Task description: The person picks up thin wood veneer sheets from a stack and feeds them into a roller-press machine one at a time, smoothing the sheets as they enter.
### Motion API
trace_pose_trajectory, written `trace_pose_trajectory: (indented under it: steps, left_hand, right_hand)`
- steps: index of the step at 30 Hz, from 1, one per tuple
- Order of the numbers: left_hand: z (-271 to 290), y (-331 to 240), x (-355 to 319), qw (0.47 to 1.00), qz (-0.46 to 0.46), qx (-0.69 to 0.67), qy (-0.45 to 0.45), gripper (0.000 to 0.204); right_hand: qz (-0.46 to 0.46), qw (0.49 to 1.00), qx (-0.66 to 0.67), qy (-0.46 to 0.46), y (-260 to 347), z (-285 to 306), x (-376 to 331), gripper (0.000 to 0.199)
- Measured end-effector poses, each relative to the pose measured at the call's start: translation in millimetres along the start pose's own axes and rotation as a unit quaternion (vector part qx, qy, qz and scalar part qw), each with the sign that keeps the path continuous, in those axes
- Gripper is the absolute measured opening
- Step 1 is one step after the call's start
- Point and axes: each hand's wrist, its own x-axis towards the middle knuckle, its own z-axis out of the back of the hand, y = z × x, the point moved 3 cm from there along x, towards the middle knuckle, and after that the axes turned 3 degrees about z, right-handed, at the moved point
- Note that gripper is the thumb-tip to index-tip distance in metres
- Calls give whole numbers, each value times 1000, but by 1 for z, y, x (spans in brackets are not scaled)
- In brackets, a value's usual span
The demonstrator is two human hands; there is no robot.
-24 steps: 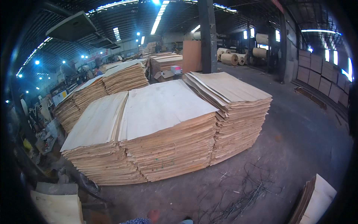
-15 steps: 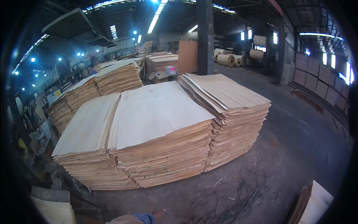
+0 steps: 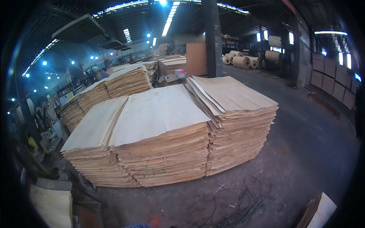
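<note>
Stacks of thin, pale wooden sheets point(image 3: 159, 114) sit side by side on the dark concrete floor point(image 3: 304, 152), near its middle. The tall stack on the right point(image 3: 239, 114) touches the wide middle one, and a lower stack point(image 3: 95, 129) leans against the left side. More stacks of the same sheets point(image 3: 114, 81) stand behind them, toward the far left of the floor. Big brown rolls point(image 3: 243, 60) lie far back. A tangle of thin dark wires point(image 3: 235, 205) lies on the floor in front of the stacks. A pale flat board point(image 3: 53, 205) rests at the near left corner. Neither hand shows, so I cannot tell if they are holding anything.
</note>
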Motion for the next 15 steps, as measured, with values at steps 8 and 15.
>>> trace_pose_trajectory:
  steps: [8, 15]
  left_hand:
    - [-85, 64, -47, 960, 64, 270, 40, 16]
    - [-66, 69, -11, 887, -204, 409, 59, 16]
  right_hand:
    - [-1, 989, 147, 10, -74, 26, 40, 20]
    - [397, 862, -257, -181, -145, 10, 183, 21]
